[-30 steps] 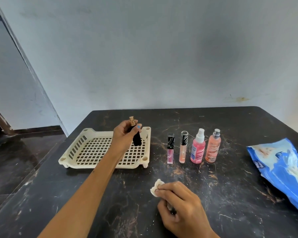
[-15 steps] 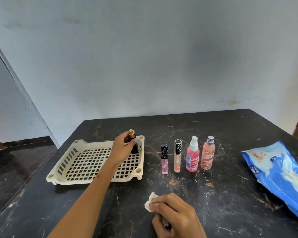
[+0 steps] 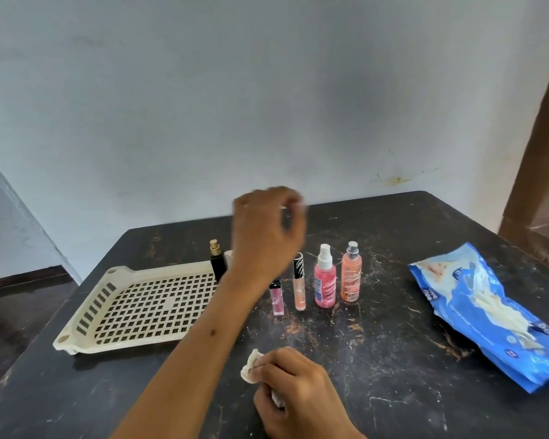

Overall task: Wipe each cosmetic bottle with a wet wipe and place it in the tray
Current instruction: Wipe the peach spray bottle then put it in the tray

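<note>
Though gripped above the tray a second ago, now stands upright in its far right corner, let go: black gold-capped spray bottle. Counts as first bottle wiped and placed, judging by that.

Has lifted away and swung right, over the row on the desk: left hand, blurred by motion, fingers curled. Cannot tell whether that grip holds anything. Probably heading for the next bottle.

Rests low on the desk near the front edge: right hand, grip clenched round a crumpled wet wipe.

By count: one tray; one bottle inside it; four waiting upright in a line just right of the tray, namely a pink lip gloss tube partly hidden behind the left wrist, a peach lip gloss tube, a pink spray bottle and an orange spray bottle. Also one blue pack of wipes, well apart at far right. Four of five left to do.
</note>
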Motion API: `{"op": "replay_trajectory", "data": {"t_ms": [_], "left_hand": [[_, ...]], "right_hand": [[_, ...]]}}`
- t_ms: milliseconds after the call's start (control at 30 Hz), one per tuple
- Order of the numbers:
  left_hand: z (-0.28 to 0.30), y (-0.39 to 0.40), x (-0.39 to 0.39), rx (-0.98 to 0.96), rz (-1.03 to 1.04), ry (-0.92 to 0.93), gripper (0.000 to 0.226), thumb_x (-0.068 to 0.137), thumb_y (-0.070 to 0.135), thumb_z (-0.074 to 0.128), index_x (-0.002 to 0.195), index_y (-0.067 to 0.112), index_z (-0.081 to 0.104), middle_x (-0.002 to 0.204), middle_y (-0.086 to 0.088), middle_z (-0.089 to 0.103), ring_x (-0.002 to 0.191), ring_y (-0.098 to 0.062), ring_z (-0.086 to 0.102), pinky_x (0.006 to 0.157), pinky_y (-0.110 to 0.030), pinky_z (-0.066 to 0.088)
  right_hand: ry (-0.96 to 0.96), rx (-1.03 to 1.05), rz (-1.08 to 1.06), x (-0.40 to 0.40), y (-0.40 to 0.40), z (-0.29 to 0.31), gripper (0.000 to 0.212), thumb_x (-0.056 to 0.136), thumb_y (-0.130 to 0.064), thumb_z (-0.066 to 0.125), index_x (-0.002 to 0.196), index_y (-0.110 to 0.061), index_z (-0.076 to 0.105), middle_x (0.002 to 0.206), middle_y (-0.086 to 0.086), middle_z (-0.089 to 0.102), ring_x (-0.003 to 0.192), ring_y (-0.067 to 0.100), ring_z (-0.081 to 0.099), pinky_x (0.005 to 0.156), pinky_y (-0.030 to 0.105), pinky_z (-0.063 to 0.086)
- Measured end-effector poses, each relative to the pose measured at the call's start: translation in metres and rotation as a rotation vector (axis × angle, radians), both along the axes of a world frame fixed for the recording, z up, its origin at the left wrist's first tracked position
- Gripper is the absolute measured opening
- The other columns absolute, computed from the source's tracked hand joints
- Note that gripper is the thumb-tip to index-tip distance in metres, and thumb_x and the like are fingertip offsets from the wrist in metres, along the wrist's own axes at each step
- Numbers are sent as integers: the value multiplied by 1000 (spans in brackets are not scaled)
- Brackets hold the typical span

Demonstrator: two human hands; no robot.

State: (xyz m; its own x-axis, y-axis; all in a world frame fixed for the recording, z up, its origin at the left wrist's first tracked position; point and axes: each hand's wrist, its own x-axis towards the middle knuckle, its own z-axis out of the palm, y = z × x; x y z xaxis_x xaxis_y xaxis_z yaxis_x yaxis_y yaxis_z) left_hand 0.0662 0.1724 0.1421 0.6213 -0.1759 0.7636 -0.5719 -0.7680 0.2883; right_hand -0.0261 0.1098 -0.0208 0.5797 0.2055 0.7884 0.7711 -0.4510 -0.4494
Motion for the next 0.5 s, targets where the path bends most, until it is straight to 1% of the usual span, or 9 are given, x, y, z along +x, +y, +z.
{"op": "replay_trajectory", "data": {"t_ms": [33, 67, 100, 133, 167, 233, 300, 400, 500], "left_hand": [[2, -17, -3, 185, 11, 90, 25, 90, 40, 52, 107, 25, 63, 102, 13, 66, 101, -9, 59, 111, -43, 23], [2, -33, -5, 358, 35, 174, 32, 91, 45, 49, 115, 27, 60, 111, 11, 65, 112, -10, 55, 115, -43, 10], [1, -45, -4, 506, 63, 239, 38, 91, 48, 46, 122, 29, 56, 118, 9, 62, 120, -11, 50, 115, -44, 1], [-1, -55, -4, 612, 82, 278, 40, 91, 48, 45, 126, 29, 53, 122, 7, 61, 124, -13, 46, 114, -47, -4], [-2, -63, -3, 677, 95, 300, 40, 92, 46, 45, 127, 29, 52, 122, 6, 60, 126, -14, 45, 114, -50, -6], [-5, -73, -1, 733, 113, 311, 35, 93, 41, 45, 125, 29, 55, 121, 6, 62, 126, -15, 45, 112, -53, -8], [-8, -78, 1, 747, 116, 312, 30, 94, 34, 48, 122, 29, 58, 119, 7, 64, 124, -15, 47, 112, -53, -9], [-11, -83, 1, 744, 116, 329, 25, 93, 26, 51, 116, 29, 62, 119, 7, 64, 120, -13, 51, 112, -50, -9], [-11, -86, 2, 692, 67, 381, 25, 94, 22, 51, 114, 28, 63, 121, 7, 63, 117, -12, 54, 113, -45, -12]], "right_hand": [[-1, 2, -12, 0, 0, 0, 13, 68, -9, 61, 75, -18, 68, 80, -8, 63, 69, 11, 61, 50, 25, 50], [-5, 1, -21, 0, 0, 1, 13, 67, -9, 60, 74, -17, 67, 79, -7, 62, 68, 12, 61, 49, 25, 50], [-12, -3, -25, 0, 1, 2, 13, 66, -8, 59, 73, -18, 65, 79, -7, 60, 67, 12, 59, 48, 25, 49], [-16, -6, -26, 0, 1, 2, 13, 65, -8, 59, 72, -18, 62, 78, -8, 57, 66, 12, 57, 47, 24, 47], [-14, -7, -26, 1, 1, 2, 14, 64, -7, 61, 71, -19, 60, 78, -8, 54, 66, 12, 54, 47, 22, 45], [5, -15, -25, 1, 0, -1, 12, 63, -7, 63, 70, -18, 60, 77, -8, 53, 66, 12, 53, 47, 22, 45], [29, -38, -27, 1, 1, -4, 5, 65, -10, 60, 68, -14, 61, 76, -4, 56, 66, 15, 55, 45, 27, 47], [24, -42, -45, 2, 1, -5, 4, 66, -14, 55, 64, -13, 59, 72, 0, 56, 62, 18, 54, 42, 28, 45], [9, -19, -57, 2, 2, -4, 6, 67, -15, 54, 64, -13, 59, 72, 0, 56, 62, 17, 54, 42, 27, 45]]}}
